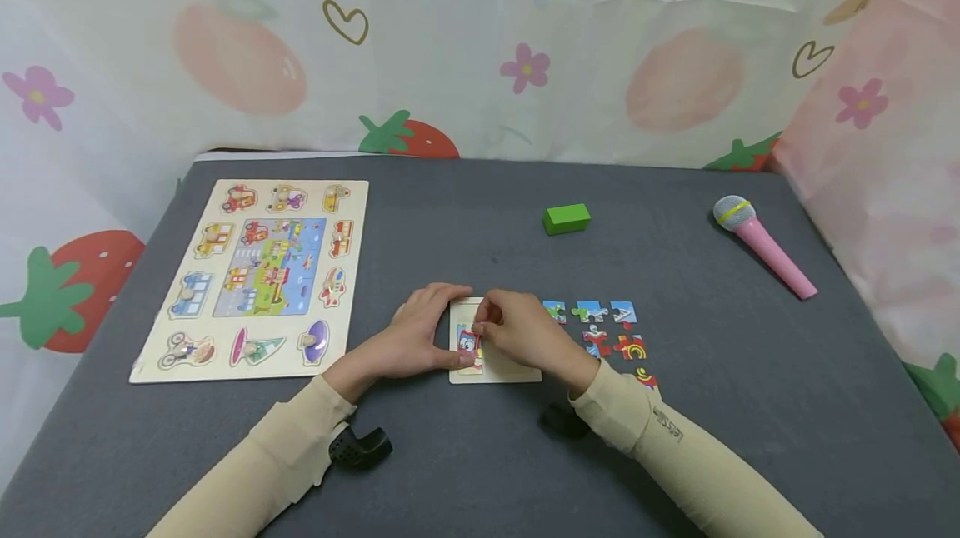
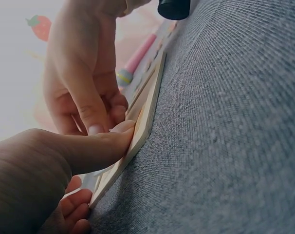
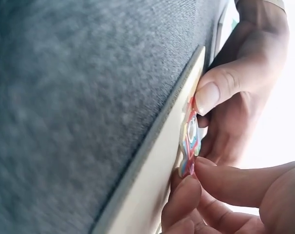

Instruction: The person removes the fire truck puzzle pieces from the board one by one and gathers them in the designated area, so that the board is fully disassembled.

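A small wooden puzzle board (image 1: 517, 367) lies in the middle of the table, with brightly printed jigsaw pieces (image 1: 468, 341) along its left side. My left hand (image 1: 416, 334) holds the board by that side, its thumb on the printed pieces near the front and its fingers by the far left corner. From the right, my right hand (image 1: 521, 330) reaches over the board. Its thumb and forefinger pinch the edge of a colourful jigsaw piece (image 3: 188, 163), best seen in the right wrist view. The right hand covers part of the board in the head view.
Several loose jigsaw pieces (image 1: 590, 311) lie right of the board, some partly behind the right forearm. A large wooden vehicle puzzle (image 1: 341, 271) is at the left. Farther back are a green block (image 1: 567, 219) and a pink toy microphone (image 1: 772, 255).
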Demonstrator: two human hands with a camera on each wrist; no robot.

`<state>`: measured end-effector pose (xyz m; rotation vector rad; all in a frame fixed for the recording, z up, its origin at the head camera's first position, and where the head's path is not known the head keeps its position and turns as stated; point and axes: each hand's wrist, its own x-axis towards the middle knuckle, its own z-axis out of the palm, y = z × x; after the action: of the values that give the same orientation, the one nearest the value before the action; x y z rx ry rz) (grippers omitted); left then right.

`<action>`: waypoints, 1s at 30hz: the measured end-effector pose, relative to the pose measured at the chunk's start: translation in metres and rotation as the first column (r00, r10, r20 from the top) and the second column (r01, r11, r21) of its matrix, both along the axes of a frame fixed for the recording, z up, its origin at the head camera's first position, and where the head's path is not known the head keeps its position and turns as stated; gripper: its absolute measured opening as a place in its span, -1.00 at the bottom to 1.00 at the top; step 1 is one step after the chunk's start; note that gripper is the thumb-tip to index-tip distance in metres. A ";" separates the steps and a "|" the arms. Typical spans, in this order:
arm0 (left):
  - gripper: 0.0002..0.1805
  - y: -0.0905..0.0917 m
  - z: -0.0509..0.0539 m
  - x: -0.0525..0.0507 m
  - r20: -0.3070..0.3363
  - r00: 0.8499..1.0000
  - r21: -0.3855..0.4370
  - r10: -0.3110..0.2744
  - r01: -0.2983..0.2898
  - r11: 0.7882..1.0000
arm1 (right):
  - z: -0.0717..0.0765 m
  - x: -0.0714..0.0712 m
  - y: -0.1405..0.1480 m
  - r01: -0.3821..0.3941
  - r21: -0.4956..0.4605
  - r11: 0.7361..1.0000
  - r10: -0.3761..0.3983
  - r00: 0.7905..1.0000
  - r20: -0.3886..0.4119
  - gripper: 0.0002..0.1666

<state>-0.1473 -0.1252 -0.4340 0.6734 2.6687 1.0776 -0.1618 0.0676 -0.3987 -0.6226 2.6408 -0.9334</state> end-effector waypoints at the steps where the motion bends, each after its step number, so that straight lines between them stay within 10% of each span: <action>1: -0.07 0.000 0.000 0.000 0.000 1.000 0.002 0.001 -0.001 1.000 | 0.000 0.000 0.000 0.001 -0.001 1.000 -0.001 1.000 -0.001 -0.92; 14: -0.06 0.001 0.000 0.000 -0.014 1.000 0.003 0.007 -0.007 1.000 | 0.011 -0.008 0.007 0.039 -0.036 0.999 -0.035 0.993 0.114 -0.92; 22: -0.18 0.002 0.000 -0.001 -0.039 0.999 0.003 -0.014 0.014 1.000 | 0.037 -0.025 0.061 0.046 -0.071 0.996 -0.033 0.984 0.178 -0.89; 30: -0.26 -0.002 -0.002 0.000 -0.046 0.998 -0.007 -0.042 0.042 0.999 | 0.026 -0.023 0.107 -0.049 0.000 0.999 0.048 0.974 0.223 -0.88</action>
<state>-0.1478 -0.1274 -0.4360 0.7586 2.6825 1.0555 -0.1846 0.1751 -0.3730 -0.5440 2.4184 -0.9241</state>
